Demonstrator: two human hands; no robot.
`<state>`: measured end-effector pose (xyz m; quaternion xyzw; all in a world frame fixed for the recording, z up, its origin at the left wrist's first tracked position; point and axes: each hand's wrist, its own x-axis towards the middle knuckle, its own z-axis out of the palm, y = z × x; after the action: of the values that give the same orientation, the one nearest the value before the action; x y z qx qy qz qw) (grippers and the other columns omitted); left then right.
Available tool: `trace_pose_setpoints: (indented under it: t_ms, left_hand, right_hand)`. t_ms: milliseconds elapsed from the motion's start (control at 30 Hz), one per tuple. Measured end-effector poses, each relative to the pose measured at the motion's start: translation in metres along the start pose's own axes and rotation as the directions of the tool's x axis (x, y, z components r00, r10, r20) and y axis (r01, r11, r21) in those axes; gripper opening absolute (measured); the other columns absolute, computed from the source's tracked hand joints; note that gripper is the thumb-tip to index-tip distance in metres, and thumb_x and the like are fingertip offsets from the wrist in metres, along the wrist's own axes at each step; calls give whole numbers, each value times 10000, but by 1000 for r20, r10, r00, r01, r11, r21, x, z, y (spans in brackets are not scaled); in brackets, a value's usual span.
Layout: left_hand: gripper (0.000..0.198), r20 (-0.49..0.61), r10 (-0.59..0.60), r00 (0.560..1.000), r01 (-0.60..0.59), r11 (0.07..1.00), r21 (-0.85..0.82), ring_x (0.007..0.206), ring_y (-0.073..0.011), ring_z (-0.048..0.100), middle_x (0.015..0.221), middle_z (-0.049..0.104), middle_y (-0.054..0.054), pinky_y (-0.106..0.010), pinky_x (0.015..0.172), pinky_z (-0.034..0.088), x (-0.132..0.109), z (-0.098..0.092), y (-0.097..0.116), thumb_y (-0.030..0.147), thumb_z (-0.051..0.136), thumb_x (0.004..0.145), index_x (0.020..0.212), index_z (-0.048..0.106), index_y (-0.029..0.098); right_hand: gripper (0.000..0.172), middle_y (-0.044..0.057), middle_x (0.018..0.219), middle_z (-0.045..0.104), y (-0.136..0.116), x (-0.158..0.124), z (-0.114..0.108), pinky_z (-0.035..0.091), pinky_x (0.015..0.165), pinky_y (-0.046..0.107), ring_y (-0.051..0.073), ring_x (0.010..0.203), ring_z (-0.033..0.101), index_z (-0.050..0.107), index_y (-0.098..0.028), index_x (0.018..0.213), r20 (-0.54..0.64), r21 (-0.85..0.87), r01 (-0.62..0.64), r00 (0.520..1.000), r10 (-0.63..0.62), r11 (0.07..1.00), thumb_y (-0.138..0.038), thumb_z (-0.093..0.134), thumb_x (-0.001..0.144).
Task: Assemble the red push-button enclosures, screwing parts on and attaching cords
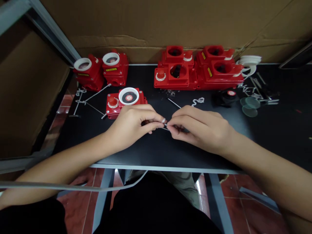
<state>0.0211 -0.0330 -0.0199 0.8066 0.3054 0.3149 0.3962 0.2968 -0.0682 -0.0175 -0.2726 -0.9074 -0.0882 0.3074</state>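
My left hand (135, 122) and my right hand (200, 126) meet over the middle of the black table (158, 152), fingertips pinched together on a small thin metal piece (165, 125) between them. Both hands are closed in a pinch. The piece is mostly hidden by the fingers. Just behind my left hand lies a red push-button box (122, 100) with a white ring and a red button. A thin metal pin (174, 103) and a small white chain piece (198, 101) lie just beyond my right hand.
Two red boxes (101, 70) stand at the back left, several open red housings (198, 68) at the back centre. White rings (248, 63), clear glass discs (250, 105), a black part (224, 97) and loose metal pins (260, 89) lie at right. Cardboard (156, 22) lines the back wall.
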Motion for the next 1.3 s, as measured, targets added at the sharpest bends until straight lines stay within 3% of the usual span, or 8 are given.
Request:
trace_pose_setpoints:
  t_ms: [167,300,533,800,967,1067,1200,1300]
  left_hand:
    - [104,111,31,993,-36,998,47,666,-85,742,857,830,32,-187,687,564,3,-4,3,141,970,1057,990,918,202]
    - [216,142,-1,990,0,1000,10,687,-114,735,790,790,25,-224,692,552,4,-7,5,333,944,1118,955,893,202]
    - [149,179,-102,978,122,987,-104,772,-146,745,876,794,-15,-249,716,573,7,-7,5,243,802,1114,1004,892,199]
    - [131,149,-231,961,271,893,-360,706,-126,729,830,825,-13,-231,680,599,12,-6,3,194,948,926,866,833,182]
    - [48,176,-223,959,261,934,-243,673,-114,727,807,841,2,-217,666,592,12,-13,6,215,945,972,937,918,197]
    - [102,219,-188,957,225,962,-156,723,-123,774,863,861,-15,-213,695,610,11,-14,5,192,858,1043,964,924,194]
    - [118,208,-163,965,197,968,-155,730,-119,786,959,863,-35,-222,702,627,11,-14,6,196,839,1082,1006,928,195]
    - [86,122,-181,976,206,949,-240,665,-95,740,1019,854,-41,-223,643,614,11,-11,6,230,886,1075,1042,960,201]
  right_hand:
    - [23,67,1016,843,0,1,2,622,654,293,155,811,775,690,-190,1207,2,23,117,993,-117,993,-175,691,1225]
    - [41,54,1077,840,-1,-1,10,642,697,277,151,859,792,680,-223,1280,-21,106,59,998,-57,993,-212,670,1242]
    - [153,61,1086,840,0,-2,15,673,750,264,163,913,818,711,-225,1257,-82,96,-4,997,12,995,-125,772,1158]
    - [196,30,1043,829,2,-2,11,612,633,233,122,803,775,684,-240,1158,-67,113,-52,996,60,992,-74,781,1117]
    - [207,54,1065,830,15,-3,10,675,696,289,157,810,785,722,-241,1131,-122,102,-120,984,132,988,-46,777,1089]
    - [200,61,1061,826,22,-5,11,693,700,321,173,799,779,745,-250,1114,-159,88,-198,965,210,976,-50,745,1102]
    - [162,55,1017,811,26,-9,17,673,678,318,168,767,751,745,-240,1092,-103,66,-246,962,252,967,-81,753,1119]
    - [90,51,993,812,25,-10,21,626,654,283,152,766,751,751,-215,1108,4,90,-171,985,172,981,-139,748,1156]
